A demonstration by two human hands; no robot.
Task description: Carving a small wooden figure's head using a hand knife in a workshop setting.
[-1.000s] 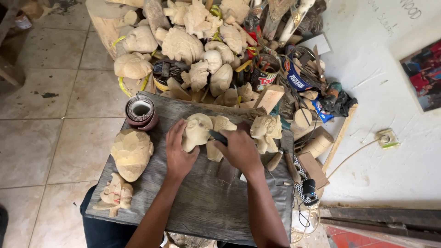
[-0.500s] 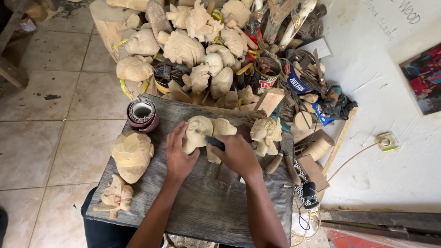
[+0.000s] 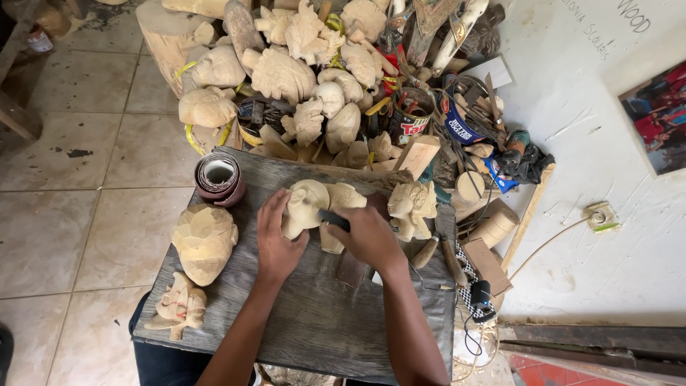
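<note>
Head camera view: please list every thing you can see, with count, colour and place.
Carving being worked: one, pale wood, board centre.
Carving tool: one, dark, in right hand.
Board: one, grey, on lap.
Sandpaper roll: one, reddish-brown, board's far left corner.
Rough mask: one, pale, board left.
Small figure: one, pale, near left corner.
Bust: one, pale, board right.
Carvings pile: many, pale, beyond board.
Left hand: steadies carving.
Right hand: grips tool.

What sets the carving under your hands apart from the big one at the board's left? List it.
The held carving is smaller and rounded; the left carving is larger, with flat facets. The held carving sits between the left hand and right hand; the left carving lies untouched. Both are pale bare wood on the grey board.
</note>
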